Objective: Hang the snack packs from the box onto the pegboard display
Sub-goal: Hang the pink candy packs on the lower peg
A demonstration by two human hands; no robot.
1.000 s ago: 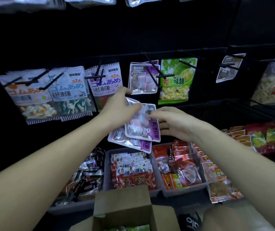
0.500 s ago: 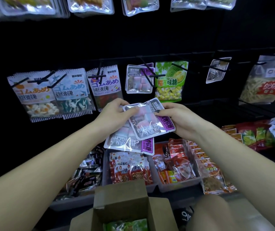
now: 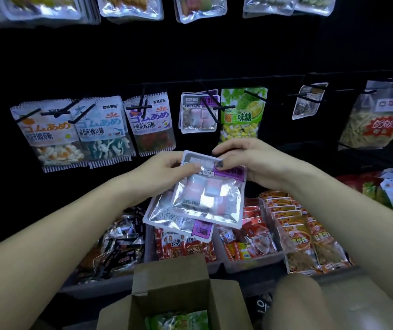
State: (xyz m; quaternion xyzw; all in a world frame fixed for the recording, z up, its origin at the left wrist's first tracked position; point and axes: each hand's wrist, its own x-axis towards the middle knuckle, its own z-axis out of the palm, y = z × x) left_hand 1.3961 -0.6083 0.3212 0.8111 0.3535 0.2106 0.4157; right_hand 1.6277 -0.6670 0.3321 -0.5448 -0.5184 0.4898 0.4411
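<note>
I hold two silver marshmallow packs with purple labels in front of the black pegboard (image 3: 214, 55). The top pack (image 3: 208, 198) stands upright; my left hand (image 3: 164, 172) pinches its upper left corner and my right hand (image 3: 250, 160) pinches its upper right corner. A second pack (image 3: 166, 217) lies tilted behind it, against my left hand. Matching marshmallow packs (image 3: 196, 114) hang on a peg straight above. The open cardboard box (image 3: 174, 294) sits low in the middle, with a green pack (image 3: 178, 321) inside.
Gummy packs (image 3: 76, 132) hang at the left, a green durian candy pack (image 3: 242, 114) and a fries bag (image 3: 374, 122) at the right. Grey bins (image 3: 250, 265) of red and black snack packs stand below. More packs hang along the top row (image 3: 131, 7).
The top pack has turned from tilted to upright. Both hands have shifted to its upper corners, and the view has tilted up slightly.
</note>
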